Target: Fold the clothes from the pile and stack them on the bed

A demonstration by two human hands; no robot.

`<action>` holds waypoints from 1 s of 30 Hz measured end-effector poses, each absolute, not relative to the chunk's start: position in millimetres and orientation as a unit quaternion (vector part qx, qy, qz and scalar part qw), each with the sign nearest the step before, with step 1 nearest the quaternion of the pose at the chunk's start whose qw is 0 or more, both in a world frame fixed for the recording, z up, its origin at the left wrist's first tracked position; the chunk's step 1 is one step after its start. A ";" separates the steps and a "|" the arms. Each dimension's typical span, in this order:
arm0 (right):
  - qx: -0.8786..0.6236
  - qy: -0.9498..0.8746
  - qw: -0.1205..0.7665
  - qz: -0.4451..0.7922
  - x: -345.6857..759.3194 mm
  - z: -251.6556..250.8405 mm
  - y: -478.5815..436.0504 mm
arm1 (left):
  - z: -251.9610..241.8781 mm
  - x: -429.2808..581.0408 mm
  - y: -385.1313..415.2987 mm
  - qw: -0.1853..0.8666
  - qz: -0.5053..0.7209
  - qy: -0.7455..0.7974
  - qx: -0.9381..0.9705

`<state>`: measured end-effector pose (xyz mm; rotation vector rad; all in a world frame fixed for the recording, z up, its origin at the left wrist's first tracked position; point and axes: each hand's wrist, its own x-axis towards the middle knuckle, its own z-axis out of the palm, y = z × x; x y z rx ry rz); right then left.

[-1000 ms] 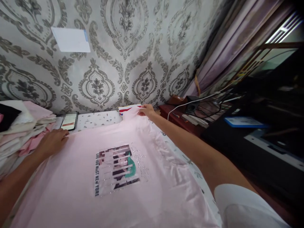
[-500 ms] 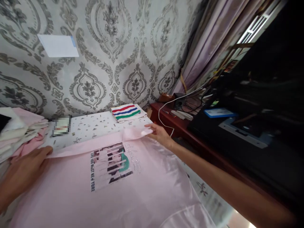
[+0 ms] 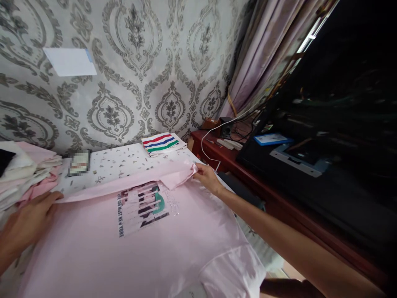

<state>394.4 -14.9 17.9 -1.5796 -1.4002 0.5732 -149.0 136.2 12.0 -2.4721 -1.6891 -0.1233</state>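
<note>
A pale pink T-shirt (image 3: 149, 252) with a printed picture panel (image 3: 141, 207) lies spread on a white patterned table (image 3: 124, 161). Its far edge is folded back toward me over the top of the print. My right hand (image 3: 207, 177) pinches the folded edge at its right end. My left hand (image 3: 26, 221) grips the same fold at its left end, fingers curled on the cloth.
A stack of folded pink and white clothes (image 3: 21, 174) sits at the left. A folded striped cloth (image 3: 161, 143) lies at the table's far edge by the wallpapered wall. A phone (image 3: 79, 162) lies near it. A dark desk (image 3: 279, 165) with cables stands to the right.
Both hands have drawn the shirt's far edge back toward me, folding it over the top of the print. The striped cloth, hidden before, is now uncovered.
</note>
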 end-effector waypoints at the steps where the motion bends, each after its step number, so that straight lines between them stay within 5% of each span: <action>1: -0.643 -0.574 0.451 0.232 396.7 17.3 -17.8 | 17.6 -145.7 132.6 0.076 -0.045 -0.565 -0.821; 8: -0.673 -0.708 0.215 -0.010 389.3 14.3 -40.3 | 24.2 -136.0 113.0 0.053 -0.017 -0.561 -0.826; 13: -0.598 -0.774 0.145 -0.148 374.7 5.6 -35.2 | 33.2 -133.3 110.0 0.038 -0.047 -0.591 -0.805; 22: -0.607 -0.726 0.322 -0.013 377.5 28.9 -29.8 | 50.4 -128.1 114.2 -0.188 -0.281 -0.626 -0.702; 27: -0.615 -0.738 0.234 0.151 384.6 38.3 -49.8 | 23.0 -156.1 117.2 -0.140 -0.176 -0.576 -0.786; 30: -0.696 -0.663 0.237 0.140 393.9 37.9 -36.8 | 9.3 -170.4 128.5 -0.116 -0.126 -0.556 -0.813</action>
